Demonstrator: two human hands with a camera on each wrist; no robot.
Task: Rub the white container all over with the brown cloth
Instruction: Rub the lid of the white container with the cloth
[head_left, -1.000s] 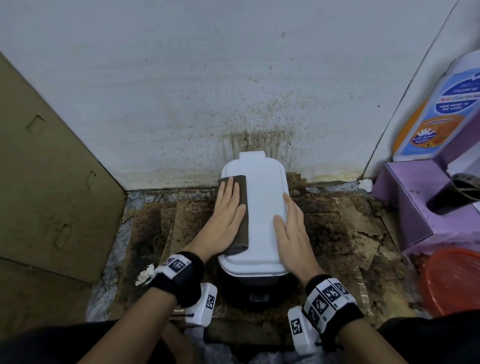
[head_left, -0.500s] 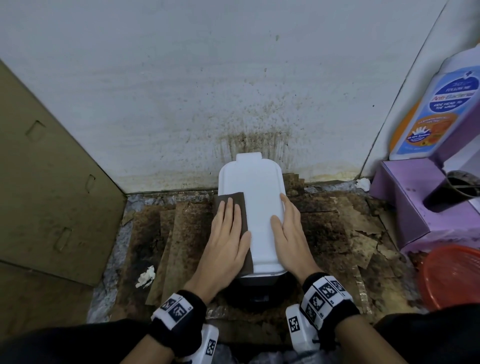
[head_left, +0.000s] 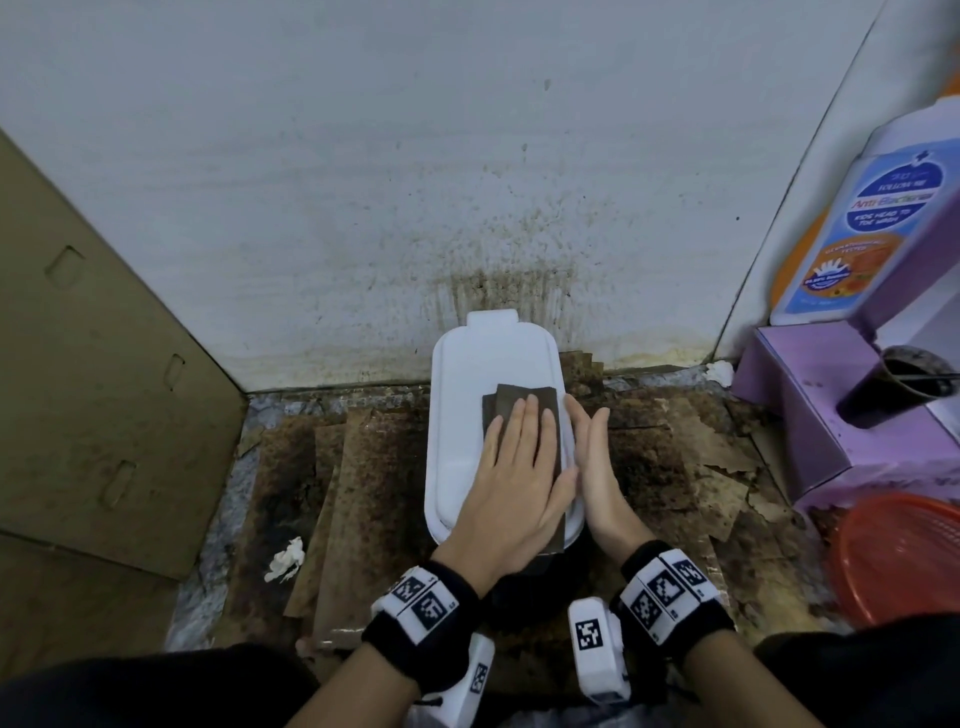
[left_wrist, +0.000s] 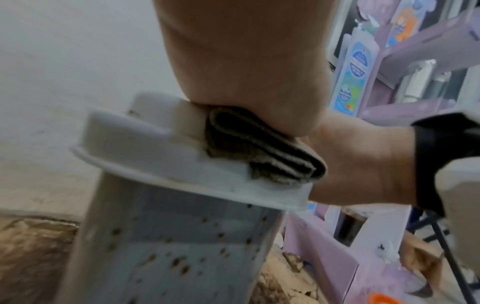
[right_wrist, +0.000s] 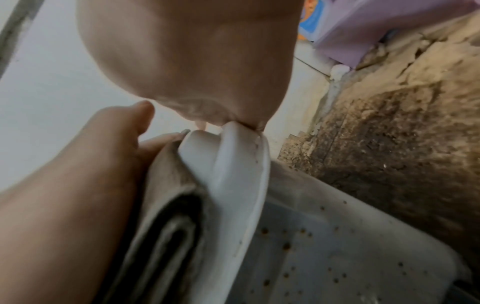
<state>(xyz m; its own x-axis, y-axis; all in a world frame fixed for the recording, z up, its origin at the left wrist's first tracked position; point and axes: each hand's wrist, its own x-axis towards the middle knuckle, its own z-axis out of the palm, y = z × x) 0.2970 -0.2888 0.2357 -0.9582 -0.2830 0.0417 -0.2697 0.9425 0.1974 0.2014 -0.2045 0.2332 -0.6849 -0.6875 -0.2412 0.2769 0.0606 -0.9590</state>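
Left hand flat on the folded brown cloth atop the white container

The white container (head_left: 467, 415) stands against the stained wall (head_left: 363, 182) at 12 o'clock. The left hand (head_left: 519, 467), fingers straight, presses the brown cloth (head_left: 511, 400) onto the lid's right half. The right hand (head_left: 597, 462), fingers straight, lies along the container's 3 o'clock edge, apparently touching the rim. A purple box (head_left: 831, 441) and a red basket (head_left: 898, 561) sit toward 3 o'clock, cardboard (head_left: 104, 364) at 9.
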